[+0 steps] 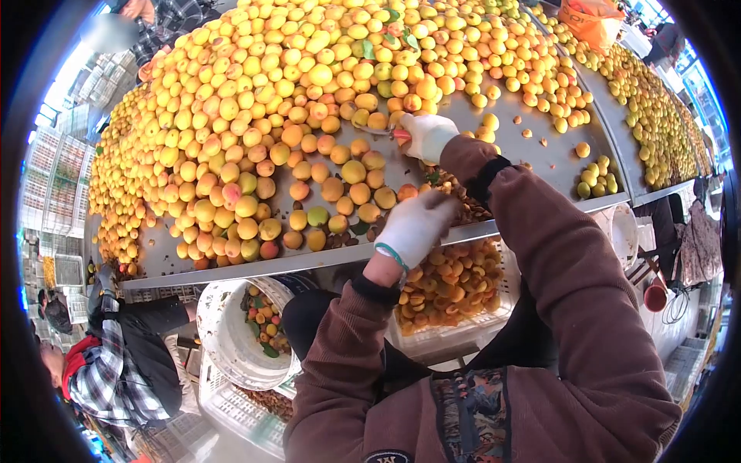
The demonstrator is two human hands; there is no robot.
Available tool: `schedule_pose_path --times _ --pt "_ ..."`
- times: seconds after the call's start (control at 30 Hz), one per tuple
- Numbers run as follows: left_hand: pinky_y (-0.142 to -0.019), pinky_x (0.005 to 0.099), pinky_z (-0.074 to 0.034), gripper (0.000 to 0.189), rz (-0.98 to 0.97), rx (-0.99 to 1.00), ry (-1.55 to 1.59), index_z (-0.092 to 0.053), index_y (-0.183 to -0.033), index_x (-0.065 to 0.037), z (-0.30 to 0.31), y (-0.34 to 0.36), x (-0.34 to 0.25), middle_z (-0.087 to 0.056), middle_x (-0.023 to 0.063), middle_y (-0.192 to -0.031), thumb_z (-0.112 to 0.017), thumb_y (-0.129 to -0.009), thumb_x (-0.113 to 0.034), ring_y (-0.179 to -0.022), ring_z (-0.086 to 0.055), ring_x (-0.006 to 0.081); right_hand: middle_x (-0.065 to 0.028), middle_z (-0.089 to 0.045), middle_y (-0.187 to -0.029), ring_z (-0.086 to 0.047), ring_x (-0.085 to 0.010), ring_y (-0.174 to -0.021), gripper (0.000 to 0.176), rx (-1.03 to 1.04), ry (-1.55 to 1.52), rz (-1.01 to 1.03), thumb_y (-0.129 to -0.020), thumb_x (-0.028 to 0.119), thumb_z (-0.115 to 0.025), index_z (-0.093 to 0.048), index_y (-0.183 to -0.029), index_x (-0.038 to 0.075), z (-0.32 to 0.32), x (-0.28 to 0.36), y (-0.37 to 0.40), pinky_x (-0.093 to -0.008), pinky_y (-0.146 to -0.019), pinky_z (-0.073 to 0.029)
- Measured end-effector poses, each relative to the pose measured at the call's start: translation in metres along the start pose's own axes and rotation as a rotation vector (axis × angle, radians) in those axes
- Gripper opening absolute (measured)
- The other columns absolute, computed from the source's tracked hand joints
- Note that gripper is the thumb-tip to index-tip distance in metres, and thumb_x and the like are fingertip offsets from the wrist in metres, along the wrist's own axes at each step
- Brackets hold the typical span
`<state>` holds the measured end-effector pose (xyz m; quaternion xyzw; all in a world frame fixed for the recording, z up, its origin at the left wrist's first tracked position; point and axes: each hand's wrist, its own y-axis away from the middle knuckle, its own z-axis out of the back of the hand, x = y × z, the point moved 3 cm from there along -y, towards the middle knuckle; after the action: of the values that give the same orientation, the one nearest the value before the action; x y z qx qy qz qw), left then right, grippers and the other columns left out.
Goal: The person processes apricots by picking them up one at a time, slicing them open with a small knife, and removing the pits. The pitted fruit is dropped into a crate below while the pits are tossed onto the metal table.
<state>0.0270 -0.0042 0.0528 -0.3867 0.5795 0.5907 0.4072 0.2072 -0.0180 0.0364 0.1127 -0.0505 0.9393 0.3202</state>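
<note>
My right hand (430,139), in a white glove, is closed around a small knife (400,135) with a red handle. Its blade points left among the apricots (245,206) heaped on the metal table. Nearer the table's front edge, my left hand (415,225) is gloved too, its stained fingers curled and slightly blurred. Whatever those fingers hold is hidden. Just beyond them lies an apricot (407,191), and a pile of brown pits (468,207) sits to their right. Below the edge, a white crate (502,289) contains apricot halves (448,287).
A white bucket (220,339) with apricots and leaves stands left of my legs, above a crate (239,413). The raised metal table edge (324,257) runs before me. Another person (116,378) sits at left. An orange bag (590,23) stands far right.
</note>
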Motion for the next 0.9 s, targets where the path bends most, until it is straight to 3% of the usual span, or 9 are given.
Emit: schedule_pose_path --times 0.07,0.13,0.17,0.2,0.27,0.43,0.53,0.67,0.9 --pt "-0.058 0.0239 -0.046 0.034 -0.133 -0.401 0.054 -0.062 -0.12 -0.003 0.021 0.001 -0.004 -0.058 0.0026 -0.075 -0.059 -0.091 -0.022 -0.062 -0.054 0.0092 -0.0154 -0.066 -0.079 -0.067 -0.0319 -0.083 0.034 0.042 -0.154 -0.074 -0.078 0.032 -0.07 -0.064 -0.101 0.007 0.004 -0.005 0.002 -0.0423 -0.069 -0.051" --pt "-0.064 0.0255 -0.047 0.04 -0.223 -0.512 0.141 -0.057 -0.126 -0.004 0.036 0.004 -0.005 -0.061 0.0048 -0.082 -0.06 -0.092 -0.023 -0.07 -0.057 0.0105 -0.0127 -0.066 -0.076 -0.067 -0.0279 -0.076 0.035 0.087 -0.302 -0.151 -0.079 0.034 -0.071 -0.065 -0.099 0.006 0.02 -0.006 0.015 -0.0391 -0.063 -0.051" --pt "-0.07 0.0272 -0.049 0.045 -0.309 -0.616 0.225 -0.053 -0.133 -0.005 0.043 0.007 -0.006 -0.065 0.0071 -0.089 -0.06 -0.093 -0.025 -0.077 -0.06 0.0119 -0.0085 -0.063 -0.073 -0.063 -0.0211 -0.067 0.036 0.176 -0.675 -0.26 -0.08 0.037 -0.071 -0.066 -0.097 0.005 0.034 0.0 0.034 -0.0338 -0.057 -0.047" --pt "-0.07 0.0272 -0.049 0.045 -0.311 -0.611 0.229 -0.053 -0.133 -0.005 0.044 0.008 -0.008 -0.065 0.0071 -0.089 -0.06 -0.093 -0.025 -0.077 -0.06 0.0119 -0.0043 -0.06 -0.07 -0.058 -0.0143 -0.058 0.038 0.261 -1.051 -0.371 -0.081 0.04 -0.071 -0.066 -0.094 0.004 0.045 0.008 0.054 -0.0285 -0.05 -0.043" --pt "-0.073 0.0244 -0.048 0.046 -0.455 -0.399 0.433 -0.047 -0.136 -0.003 0.037 0.008 -0.018 -0.062 0.004 -0.101 -0.058 -0.096 -0.022 -0.083 -0.057 0.0099 0.0015 -0.052 -0.066 -0.046 -0.0055 -0.051 0.04 0.266 -1.23 -0.369 -0.086 0.042 -0.068 -0.065 -0.094 0.003 0.06 0.025 0.084 -0.0214 -0.045 -0.034" --pt "-0.066 0.027 -0.044 0.029 -0.285 -0.155 0.71 -0.056 -0.107 -0.009 0.027 0.007 -0.021 -0.057 0.0022 -0.083 -0.044 -0.101 -0.035 -0.072 -0.055 0.0149 0.0018 -0.049 -0.067 -0.043 -0.0056 -0.051 0.038 0.156 -1.381 -0.282 -0.094 0.043 -0.058 -0.059 -0.098 0.005 0.069 0.033 0.131 -0.0223 -0.045 -0.032" --pt "-0.063 0.0278 -0.042 0.035 -0.241 -0.085 0.938 -0.055 -0.103 -0.01 0.022 0.01 -0.019 -0.056 0.0022 -0.081 -0.042 -0.101 -0.042 -0.069 -0.053 0.0159 0.0036 -0.048 -0.071 -0.044 -0.0042 -0.058 0.037 0.031 -1.316 -0.249 -0.098 0.042 -0.054 -0.057 -0.101 0.005 0.07 0.033 0.15 -0.0213 -0.05 -0.035" --pt "-0.071 0.0313 -0.044 0.045 -0.324 0.009 1.04 -0.056 -0.102 -0.008 0.016 0.002 -0.013 -0.059 0.0055 -0.087 -0.04 -0.102 -0.049 -0.074 -0.054 0.0171 0.0035 -0.051 -0.089 -0.046 -0.0062 -0.083 0.034 0.027 -1.354 -0.107 -0.102 0.036 -0.051 -0.056 -0.106 0.003 0.061 0.04 0.169 -0.0208 -0.072 -0.04" --pt "-0.087 0.0373 -0.048 0.052 -0.358 -0.04 1.159 -0.051 -0.121 -0.006 0.004 -0.011 0.002 -0.063 0.0096 -0.1 -0.043 -0.1 -0.052 -0.097 -0.06 0.0238 0.0049 -0.052 -0.096 -0.048 -0.0032 -0.086 0.034 0.01 -1.533 -0.16 -0.102 0.035 -0.051 -0.054 -0.116 0.004 0.03 0.041 0.176 -0.0205 -0.073 -0.043"
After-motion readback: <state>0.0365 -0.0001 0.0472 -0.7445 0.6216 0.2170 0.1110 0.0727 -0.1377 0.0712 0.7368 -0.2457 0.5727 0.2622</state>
